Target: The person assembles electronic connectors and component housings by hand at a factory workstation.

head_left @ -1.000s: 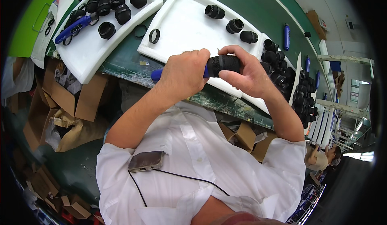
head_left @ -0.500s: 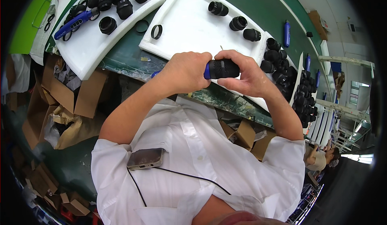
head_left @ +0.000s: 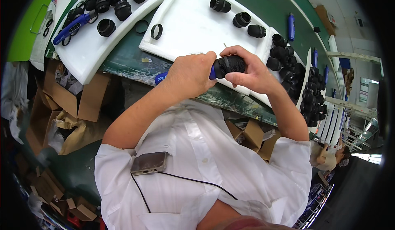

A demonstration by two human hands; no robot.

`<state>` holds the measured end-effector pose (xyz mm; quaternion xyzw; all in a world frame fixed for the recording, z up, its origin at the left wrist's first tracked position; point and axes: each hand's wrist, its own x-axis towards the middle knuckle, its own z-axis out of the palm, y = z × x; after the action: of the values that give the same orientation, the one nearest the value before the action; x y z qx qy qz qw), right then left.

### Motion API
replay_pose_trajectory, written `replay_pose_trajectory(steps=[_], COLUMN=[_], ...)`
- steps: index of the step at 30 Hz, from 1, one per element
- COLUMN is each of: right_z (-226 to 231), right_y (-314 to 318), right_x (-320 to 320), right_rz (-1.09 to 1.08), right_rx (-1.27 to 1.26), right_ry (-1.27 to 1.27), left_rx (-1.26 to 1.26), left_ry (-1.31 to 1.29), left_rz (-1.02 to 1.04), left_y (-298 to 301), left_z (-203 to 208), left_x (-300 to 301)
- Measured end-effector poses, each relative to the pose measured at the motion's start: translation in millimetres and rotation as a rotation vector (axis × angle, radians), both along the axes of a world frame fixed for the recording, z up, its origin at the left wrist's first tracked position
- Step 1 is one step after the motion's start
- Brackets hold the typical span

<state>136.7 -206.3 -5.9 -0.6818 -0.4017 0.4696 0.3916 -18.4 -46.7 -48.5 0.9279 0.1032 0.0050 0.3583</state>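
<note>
A wireless-style microphone [head_left: 229, 66] with a blue handle and a black mesh head lies across both my hands, above the near edge of the bench. My left hand [head_left: 190, 72] wraps round its blue handle, whose end shows past the wrist. The fingers and thumb of my right hand [head_left: 258, 74] curve round the black mesh head from the right. Just beyond, a white foam tray [head_left: 187, 28] holds a black ring [head_left: 156, 31] and three loose black microphone heads, one of them at the tray's far side [head_left: 220, 4].
At the left, another foam tray [head_left: 84, 59] carries several black heads and a blue microphone handle [head_left: 73, 28]. More black heads crowd a tray [head_left: 268, 99] at the right. A blue handle [head_left: 291, 27] stands on the green bench. Open cardboard boxes [head_left: 89, 102] sit below.
My right hand has shifted slightly round the mesh head, its thumb and fingers now placed differently. More of the blue handle shows behind my left wrist. The view has tilted a little.
</note>
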Motion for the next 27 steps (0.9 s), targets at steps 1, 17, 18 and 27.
replay_pose_trajectory(steps=[1,17,18,27], right_z=[1.2,-1.9,-11.0,15.3], right_y=[-1.6,9.2,4.9,13.5], right_x=[1.2,3.0,-5.2,-7.1], right_rz=[0.028,-0.074,-0.113,0.042], right_rx=[-0.005,0.052,0.438,0.157], right_ry=[0.012,-0.141,-0.319,-0.347], left_rx=[-0.096,-0.042,-0.074,-0.101], left_ry=[0.056,-0.084,-0.070,0.020], left_rz=[-0.016,0.052,0.025,-0.033], left_y=[3.5,-1.1,1.2,13.8], left_z=[2.9,2.5,1.6,6.6], left_x=[1.6,3.8,4.5,-0.6])
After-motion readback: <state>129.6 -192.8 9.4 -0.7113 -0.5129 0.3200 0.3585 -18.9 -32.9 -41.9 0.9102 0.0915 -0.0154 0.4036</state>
